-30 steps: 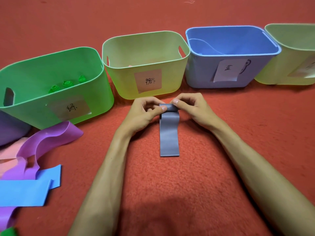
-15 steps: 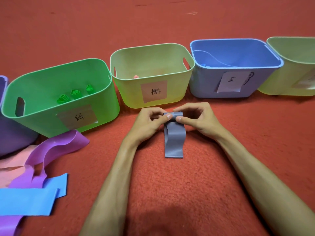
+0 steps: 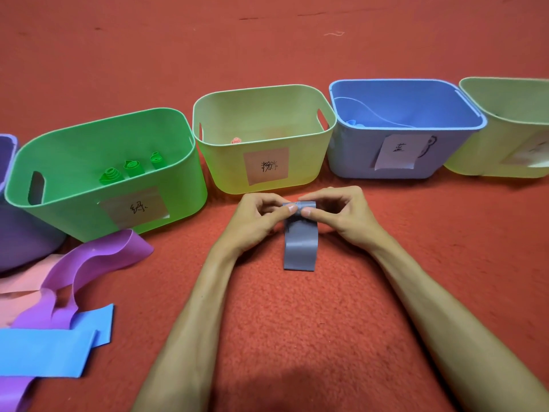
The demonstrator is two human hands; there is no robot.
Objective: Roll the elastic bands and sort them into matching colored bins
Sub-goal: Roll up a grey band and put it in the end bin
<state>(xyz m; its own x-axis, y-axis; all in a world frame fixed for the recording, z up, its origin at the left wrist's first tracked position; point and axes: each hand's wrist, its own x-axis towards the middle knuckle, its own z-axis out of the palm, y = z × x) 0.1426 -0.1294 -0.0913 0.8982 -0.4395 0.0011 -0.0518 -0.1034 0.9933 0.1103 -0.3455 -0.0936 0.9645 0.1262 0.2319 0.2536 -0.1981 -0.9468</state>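
Both hands roll a grey band on the red carpet.
Left hand (image 3: 255, 221) and right hand (image 3: 341, 215) pinch the rolled top of the grey band (image 3: 300, 248) between their fingers (image 3: 289, 209); its loose tail below them is shorter than before, now arching off the carpet (image 3: 297, 337).

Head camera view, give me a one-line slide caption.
Both hands roll a grey band before a row of labelled bins.
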